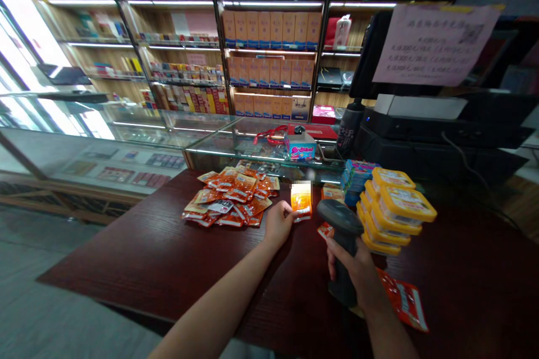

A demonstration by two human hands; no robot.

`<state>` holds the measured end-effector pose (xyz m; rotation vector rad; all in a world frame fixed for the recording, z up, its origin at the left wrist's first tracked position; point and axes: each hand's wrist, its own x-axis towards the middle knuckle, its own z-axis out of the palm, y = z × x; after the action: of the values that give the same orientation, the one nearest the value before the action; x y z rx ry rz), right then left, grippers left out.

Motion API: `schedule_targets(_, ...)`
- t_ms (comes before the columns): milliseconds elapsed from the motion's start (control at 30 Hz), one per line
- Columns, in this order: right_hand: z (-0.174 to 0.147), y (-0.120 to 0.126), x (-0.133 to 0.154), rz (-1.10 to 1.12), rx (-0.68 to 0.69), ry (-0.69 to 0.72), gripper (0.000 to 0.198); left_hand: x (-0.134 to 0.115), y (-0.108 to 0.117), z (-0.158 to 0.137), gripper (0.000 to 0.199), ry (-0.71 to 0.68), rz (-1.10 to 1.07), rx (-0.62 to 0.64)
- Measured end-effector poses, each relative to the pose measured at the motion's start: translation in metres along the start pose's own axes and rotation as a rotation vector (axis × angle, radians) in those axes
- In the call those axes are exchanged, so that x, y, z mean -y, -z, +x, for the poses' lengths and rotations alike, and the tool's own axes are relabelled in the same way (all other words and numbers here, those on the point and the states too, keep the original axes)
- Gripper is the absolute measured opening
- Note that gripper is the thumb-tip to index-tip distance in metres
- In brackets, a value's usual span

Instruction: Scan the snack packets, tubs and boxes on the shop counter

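Note:
My left hand (279,223) pinches the edge of an orange snack packet (301,202) on the dark wooden counter. Bright light falls on that packet, and its upper part is blurred out. In my right hand (357,269) is a black handheld barcode scanner (343,230), its head tilted toward the lit packet. A heap of orange snack packets (236,196) lies to the left of my left hand. Near the scanner lies another packet (325,231), partly hidden. A larger red packet (406,297) rests beside my right wrist, partly covered by the forearm.
Yellow-lidded plastic boxes (404,202) are stacked right of the scanner, by several small blue boxes (356,176). A glass display case (219,137) borders the counter's far side, with a candy box (300,147) on top. A monitor bearing a paper sign (435,45) stands back right.

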<state>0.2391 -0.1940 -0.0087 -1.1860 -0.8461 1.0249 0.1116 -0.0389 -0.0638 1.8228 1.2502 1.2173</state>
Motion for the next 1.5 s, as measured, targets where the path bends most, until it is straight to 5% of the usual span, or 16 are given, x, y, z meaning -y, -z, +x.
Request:
schedule_targets(967, -0.003, 0.0, -0.001, -0.143, 0.039, 0.031, 0.032, -0.014, 0.008, -0.005, 0.016, 0.02, 0.036, 0.049)
schedule_targets(1300, 0.002, 0.002, -0.006, -0.071, 0.059, 0.017, 0.033, -0.014, 0.013, -0.005, 0.012, -0.046, -0.027, -0.053)
schedule_targets(1500, 0.001, 0.001, -0.006, -0.068, 0.041, 0.019, 0.035, -0.012, 0.014, 0.004, 0.014, 0.283, -0.429, -0.067)
